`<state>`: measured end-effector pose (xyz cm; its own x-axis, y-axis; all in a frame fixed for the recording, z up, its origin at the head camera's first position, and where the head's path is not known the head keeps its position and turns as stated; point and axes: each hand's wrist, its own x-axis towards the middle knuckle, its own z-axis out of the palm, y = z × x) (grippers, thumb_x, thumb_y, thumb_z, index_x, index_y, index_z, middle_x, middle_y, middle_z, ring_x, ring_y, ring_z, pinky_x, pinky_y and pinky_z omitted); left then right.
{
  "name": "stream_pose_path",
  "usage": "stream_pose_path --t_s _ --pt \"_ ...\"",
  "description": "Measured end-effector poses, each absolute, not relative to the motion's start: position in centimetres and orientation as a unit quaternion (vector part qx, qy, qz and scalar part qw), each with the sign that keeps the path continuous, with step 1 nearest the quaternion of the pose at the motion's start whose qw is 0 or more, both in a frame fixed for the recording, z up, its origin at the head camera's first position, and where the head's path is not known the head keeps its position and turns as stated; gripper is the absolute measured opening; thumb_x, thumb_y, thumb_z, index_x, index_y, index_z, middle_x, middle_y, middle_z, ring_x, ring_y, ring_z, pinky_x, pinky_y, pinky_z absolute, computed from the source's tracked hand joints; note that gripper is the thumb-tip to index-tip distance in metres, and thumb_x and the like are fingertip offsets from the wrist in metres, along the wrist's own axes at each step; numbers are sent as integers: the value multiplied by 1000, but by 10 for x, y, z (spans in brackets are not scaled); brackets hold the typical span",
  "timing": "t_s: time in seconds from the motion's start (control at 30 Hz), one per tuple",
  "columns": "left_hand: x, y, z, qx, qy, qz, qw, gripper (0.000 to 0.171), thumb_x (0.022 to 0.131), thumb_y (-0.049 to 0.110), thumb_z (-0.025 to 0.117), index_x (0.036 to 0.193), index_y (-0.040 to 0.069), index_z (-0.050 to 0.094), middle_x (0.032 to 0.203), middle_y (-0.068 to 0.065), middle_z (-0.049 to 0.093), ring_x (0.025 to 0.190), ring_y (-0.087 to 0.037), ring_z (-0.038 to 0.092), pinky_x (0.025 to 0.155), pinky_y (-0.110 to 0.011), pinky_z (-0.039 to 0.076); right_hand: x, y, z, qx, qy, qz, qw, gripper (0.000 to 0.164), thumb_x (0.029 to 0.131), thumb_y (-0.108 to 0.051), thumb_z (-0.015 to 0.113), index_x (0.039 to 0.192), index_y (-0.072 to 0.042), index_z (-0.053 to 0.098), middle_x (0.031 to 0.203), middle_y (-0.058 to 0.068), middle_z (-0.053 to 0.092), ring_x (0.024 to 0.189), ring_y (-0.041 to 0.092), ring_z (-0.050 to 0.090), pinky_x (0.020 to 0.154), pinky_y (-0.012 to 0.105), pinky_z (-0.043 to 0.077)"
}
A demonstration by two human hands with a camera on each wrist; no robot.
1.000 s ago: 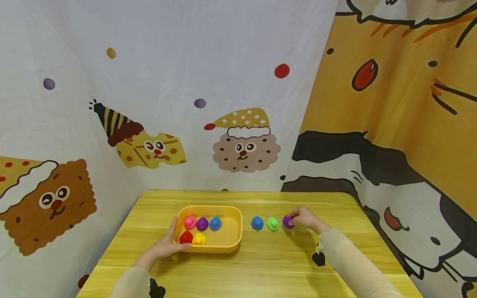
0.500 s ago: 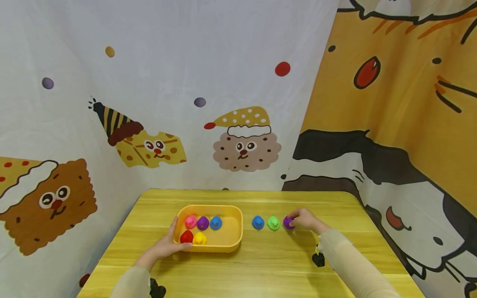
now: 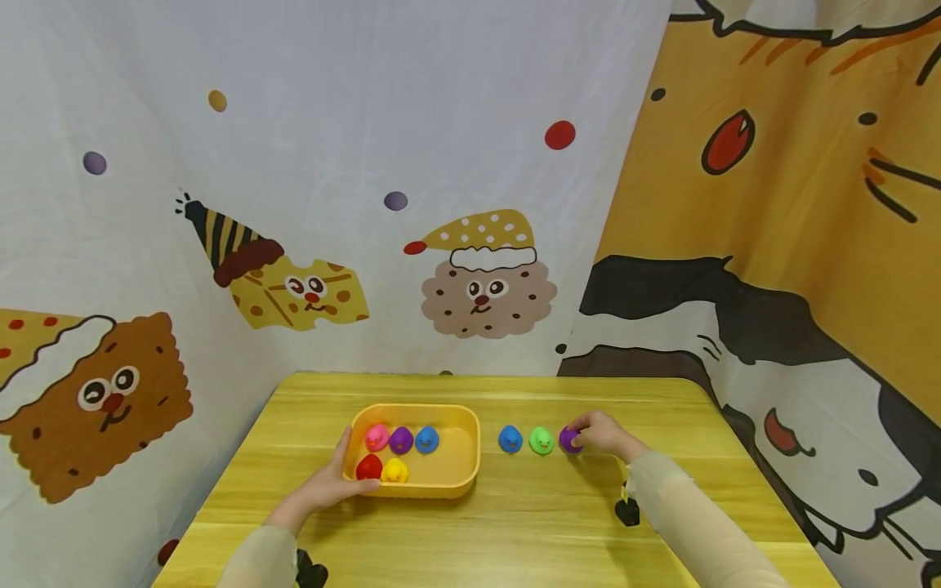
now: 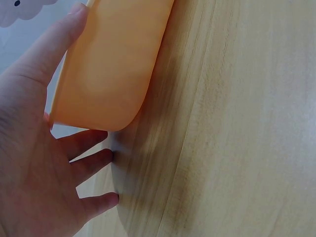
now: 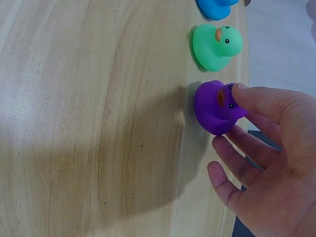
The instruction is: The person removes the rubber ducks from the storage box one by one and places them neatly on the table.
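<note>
My right hand (image 3: 604,433) pinches a purple rubber duck (image 5: 210,106) between thumb and fingers, low at the tabletop; whether the duck touches the wood I cannot tell. Left of it stand a green rubber duck (image 3: 541,440) and a blue rubber duck (image 3: 510,438), in one row. My left hand (image 3: 327,483) rests against the near left corner of a yellow-orange tray (image 3: 465,457), thumb along the front wall, fingers spread at the left end. Inside the tray sit pink (image 3: 377,438), purple (image 3: 400,440) and blue (image 3: 426,439) ducks behind red (image 3: 369,467) and yellow (image 3: 395,470) ones.
The wood-grain table (image 3: 515,531) ends just behind the tray and duck row. A cloth printed with cartoon figures (image 3: 485,294) hangs behind it and along both sides. A small black object (image 3: 627,512) shows at the right wrist.
</note>
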<state>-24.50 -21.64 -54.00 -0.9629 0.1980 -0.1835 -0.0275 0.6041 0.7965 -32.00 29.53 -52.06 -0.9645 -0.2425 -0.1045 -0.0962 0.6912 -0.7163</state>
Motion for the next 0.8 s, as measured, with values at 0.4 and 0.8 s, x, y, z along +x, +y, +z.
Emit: stream_pose_path --t_s 0.4,0.8 --pt "-245 -215 -539 44 886 443 127 122 79 43 78 154 8 -13 152 -37 12 132 -58 27 104 -68 24 -323 298 -522 -120 905 -396 98 27 77 2 70 102 14 68 98 24 68 86 29 66 71 36 57" --pt "-245 -216 -539 45 885 446 129 122 79 41 79 154 8 -13 152 -37 11 132 -58 27 104 -68 24 -320 297 -522 -124 895 -414 109 29 79 5 64 104 18 64 98 28 66 83 29 67 70 38 57"
